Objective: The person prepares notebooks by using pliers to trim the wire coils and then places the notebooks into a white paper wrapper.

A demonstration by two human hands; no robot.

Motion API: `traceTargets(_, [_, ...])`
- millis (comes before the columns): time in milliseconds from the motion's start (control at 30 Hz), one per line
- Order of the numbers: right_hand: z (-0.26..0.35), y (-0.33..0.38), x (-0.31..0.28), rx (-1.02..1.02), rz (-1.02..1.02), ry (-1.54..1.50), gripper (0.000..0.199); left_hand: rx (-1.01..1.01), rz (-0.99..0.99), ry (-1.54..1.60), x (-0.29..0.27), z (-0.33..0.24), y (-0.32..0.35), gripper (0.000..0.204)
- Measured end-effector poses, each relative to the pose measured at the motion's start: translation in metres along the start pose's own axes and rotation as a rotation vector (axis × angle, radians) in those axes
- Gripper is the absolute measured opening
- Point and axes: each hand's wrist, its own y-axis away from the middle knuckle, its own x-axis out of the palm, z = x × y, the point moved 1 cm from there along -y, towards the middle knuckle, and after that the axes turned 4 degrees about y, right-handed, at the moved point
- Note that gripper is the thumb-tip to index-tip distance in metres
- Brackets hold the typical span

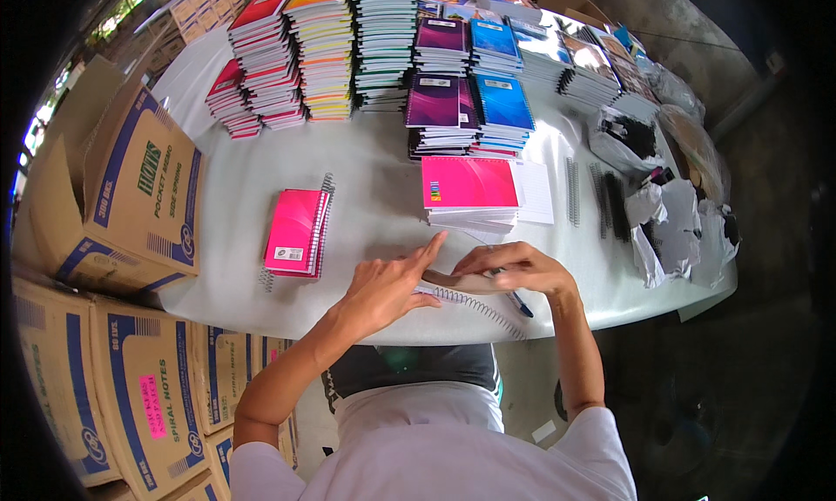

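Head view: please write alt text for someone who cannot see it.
A person's left hand and right hand handle a pad with a wire coil at a white table. Pink notebooks and tall colourful notebook stacks stand beyond, with cardboard boxes to the left.

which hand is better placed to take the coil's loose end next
Probably the right hand: the spiral coil trails toward its side, loose end below it, while the left hand is farther off, near the other end.
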Motion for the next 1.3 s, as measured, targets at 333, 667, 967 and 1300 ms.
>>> traceTargets(333, [0.002,-0.025,0.009,0.13,-0.013,0.22,0.048,-0.022,-0.172,0.043,0.005,0.02,0.004,0.099])
traceTargets(667, [0.002,-0.025,0.003,0.148,-0.051,0.071,0.045,-0.112,-0.234,0.619,0.015,0.04,-0.002,0.112])
traceTargets(967, [-0.001,-0.028,0.003,0.055,-0.058,0.006,0.044,-0.05,-0.339,0.817,0.04,0.052,-0.004,0.11])
traceTargets(1300, [0.006,-0.04,0.003,0.121,-0.081,0.149,0.047,-0.023,-0.376,1.086,0.048,0.053,-0.004,0.109])
